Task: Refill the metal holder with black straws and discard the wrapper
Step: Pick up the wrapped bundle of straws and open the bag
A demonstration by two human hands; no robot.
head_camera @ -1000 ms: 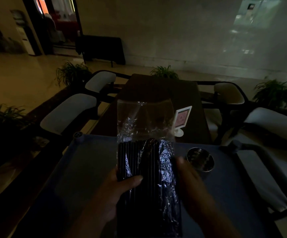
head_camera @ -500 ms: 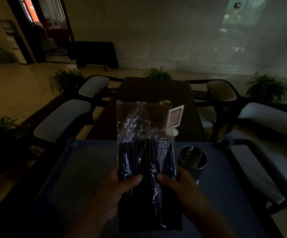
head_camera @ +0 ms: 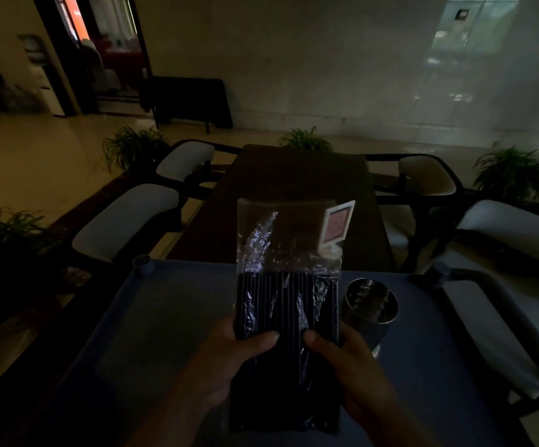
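A pack of black straws [head_camera: 285, 304] in a clear plastic wrapper [head_camera: 287, 237] stands upright over the blue table [head_camera: 171, 317]. The wrapper's empty top rises above the straw ends. My left hand [head_camera: 229, 359] grips the pack's left side with the thumb across its front. My right hand [head_camera: 352, 366] grips the right side, thumb on the front too. The round metal holder [head_camera: 369, 304] stands on the table just right of the pack, behind my right hand, with its mouth open upward.
A small white card stand [head_camera: 337, 224] sits on the dark wooden table [head_camera: 294, 175] beyond the blue one. White-cushioned chairs [head_camera: 126, 221] line both sides. Potted plants [head_camera: 513, 172] stand around. The room is dim.
My right hand came from beside the pack onto its right side and now grips it with the thumb in front. The pack is held straighter and flatter.
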